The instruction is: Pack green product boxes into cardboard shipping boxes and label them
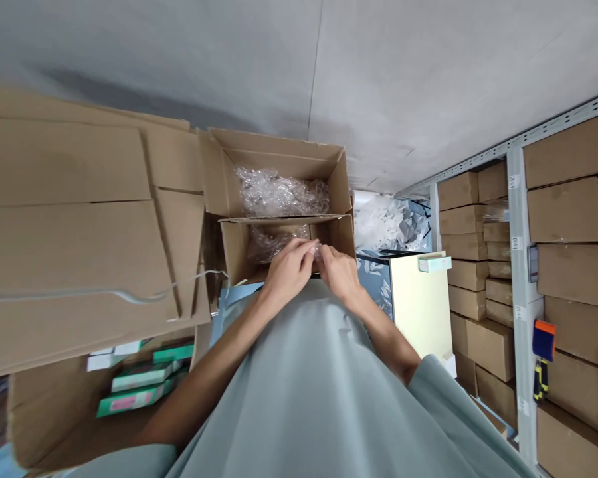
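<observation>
My left hand (290, 267) and my right hand (336, 269) meet over the near edge of an open cardboard box (234, 252). The fingers of both are closed in a pinch on a small bit of clear plastic (317, 250), mostly hidden by the fingertips. Inside this box lies crumpled clear plastic wrap (272, 240). Right behind it stands a second open box (274, 141), with a heap of similar crinkled clear plastic (284, 192) in it.
Flattened cardboard (70, 245) covers the left, a white cable (139, 297) across it. Below, a carton (54, 411) holds several green-and-white boxes (134, 398). At right, a pale yellow panel (418, 305) bears a small mint box (434, 263); beyond, a metal rack (518, 219) holds cartons (573, 272).
</observation>
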Demonstrator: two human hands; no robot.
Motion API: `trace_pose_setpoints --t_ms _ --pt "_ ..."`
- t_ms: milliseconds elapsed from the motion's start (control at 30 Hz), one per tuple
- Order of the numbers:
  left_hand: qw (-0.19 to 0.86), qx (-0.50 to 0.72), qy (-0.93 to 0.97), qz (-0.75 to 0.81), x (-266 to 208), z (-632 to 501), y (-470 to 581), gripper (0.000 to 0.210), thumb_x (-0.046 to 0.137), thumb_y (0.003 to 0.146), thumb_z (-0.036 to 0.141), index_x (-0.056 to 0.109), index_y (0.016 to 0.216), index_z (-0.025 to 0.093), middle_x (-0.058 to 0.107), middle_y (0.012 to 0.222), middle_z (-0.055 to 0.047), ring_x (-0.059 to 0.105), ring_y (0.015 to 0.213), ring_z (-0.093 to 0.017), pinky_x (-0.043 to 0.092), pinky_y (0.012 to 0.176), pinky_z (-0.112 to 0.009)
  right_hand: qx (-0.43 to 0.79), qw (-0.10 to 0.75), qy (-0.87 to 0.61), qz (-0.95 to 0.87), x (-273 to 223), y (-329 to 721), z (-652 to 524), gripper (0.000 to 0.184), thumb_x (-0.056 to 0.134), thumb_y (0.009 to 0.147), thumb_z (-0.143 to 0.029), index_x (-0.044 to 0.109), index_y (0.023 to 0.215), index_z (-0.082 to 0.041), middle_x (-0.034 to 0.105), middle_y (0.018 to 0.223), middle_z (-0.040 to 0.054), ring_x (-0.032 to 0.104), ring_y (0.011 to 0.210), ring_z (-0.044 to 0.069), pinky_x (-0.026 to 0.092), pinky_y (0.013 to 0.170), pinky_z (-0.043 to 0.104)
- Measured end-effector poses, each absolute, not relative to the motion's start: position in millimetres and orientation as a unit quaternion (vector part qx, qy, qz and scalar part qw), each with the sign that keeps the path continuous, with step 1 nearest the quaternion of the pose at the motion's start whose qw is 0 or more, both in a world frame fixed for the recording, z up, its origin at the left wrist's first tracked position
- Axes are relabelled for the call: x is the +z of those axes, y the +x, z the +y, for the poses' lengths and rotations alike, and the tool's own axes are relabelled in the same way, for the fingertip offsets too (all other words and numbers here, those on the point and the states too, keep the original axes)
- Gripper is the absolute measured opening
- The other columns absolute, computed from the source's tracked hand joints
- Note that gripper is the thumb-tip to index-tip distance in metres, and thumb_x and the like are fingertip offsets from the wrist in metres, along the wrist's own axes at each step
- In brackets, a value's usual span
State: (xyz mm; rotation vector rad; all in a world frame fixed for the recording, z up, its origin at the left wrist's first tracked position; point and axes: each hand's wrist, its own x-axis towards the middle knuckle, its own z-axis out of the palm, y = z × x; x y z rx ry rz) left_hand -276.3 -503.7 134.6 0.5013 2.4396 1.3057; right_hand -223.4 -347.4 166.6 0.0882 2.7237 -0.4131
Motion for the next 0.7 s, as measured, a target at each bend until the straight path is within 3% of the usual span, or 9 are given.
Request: trace_pose_setpoints --t_ms 67,133,267,400,500,633,700 --pt "0.190 0.457 0.184 0.849 133 -505 -280 0.050 0.046 0.109 0.034 0.073 0.149 0.018 0.080 0.144 -0.014 0.078 0.130 -0.030 0.061 0.116 -0.043 -0.115 0.179 0.035 0.976 171 -228 -343 0.025 0.053 0.119 -0.028 0.073 0.132 -0.020 0.075 0.124 0.0132 0.076 0.103 0.027 0.061 0.093 0.036" --pt "0.200 0.454 0.186 0.848 132 -509 -284 0.051 0.050 0.109 0.035 0.071 0.151 0.019 0.080 0.147 -0.013 0.080 0.130 -0.030 0.062 0.115 -0.044 -0.094 0.156 0.040 0.982 172 -231 -337 0.028 0.060 0.117 -0.030 0.073 0.138 -0.019 0.071 0.131 0.0159 0.073 0.110 0.029 0.060 0.100 0.039" --pt "0.155 0.447 0.170 0.864 137 -530 -292 0.044 0.050 0.111 0.039 0.079 0.142 0.024 0.078 0.152 -0.009 0.076 0.139 -0.029 0.059 0.121 -0.044 -0.071 0.153 0.064 0.984 165 -232 -329 0.060 0.064 0.109 -0.017 0.054 0.168 -0.015 0.066 0.145 0.0211 0.066 0.130 0.035 0.056 0.113 0.049" --pt "0.096 0.431 0.086 0.893 150 -562 -292 0.043 0.055 0.111 0.042 0.078 0.144 0.025 0.082 0.145 -0.009 0.081 0.126 -0.027 0.062 0.115 -0.042 -0.080 0.163 0.067 0.981 164 -226 -329 0.080 0.074 0.104 -0.016 0.043 0.177 -0.014 0.056 0.162 0.0254 0.059 0.142 0.038 0.054 0.119 0.053" --pt "0.051 0.428 0.047 0.901 160 -584 -288 0.042 0.057 0.111 0.041 0.077 0.144 0.024 0.082 0.145 -0.009 0.082 0.122 -0.027 0.063 0.115 -0.044 -0.103 0.121 0.076 0.984 172 -218 -327 0.071 0.073 0.107 -0.024 0.048 0.173 -0.014 0.056 0.164 0.0243 0.058 0.142 0.038 0.053 0.121 0.053" --pt "-0.026 0.398 0.019 0.917 167 -604 -279 0.044 0.058 0.109 0.039 0.077 0.142 0.018 0.078 0.148 -0.015 0.074 0.139 -0.032 0.056 0.124 -0.050 -0.095 0.055 0.153 0.982 177 -210 -313 0.053 0.062 0.114 -0.032 0.059 0.163 -0.012 0.067 0.147 0.0244 0.064 0.132 0.037 0.055 0.117 0.052" --pt "-0.025 0.365 -0.006 0.931 163 -610 -276 0.051 0.060 0.105 0.040 0.074 0.147 0.015 0.075 0.151 -0.019 0.074 0.137 -0.035 0.056 0.122 -0.053 -0.084 0.047 0.194 0.976 173 -209 -303 0.046 0.061 0.115 -0.033 0.065 0.154 -0.009 0.073 0.137 0.0240 0.068 0.125 0.037 0.056 0.112 0.050"
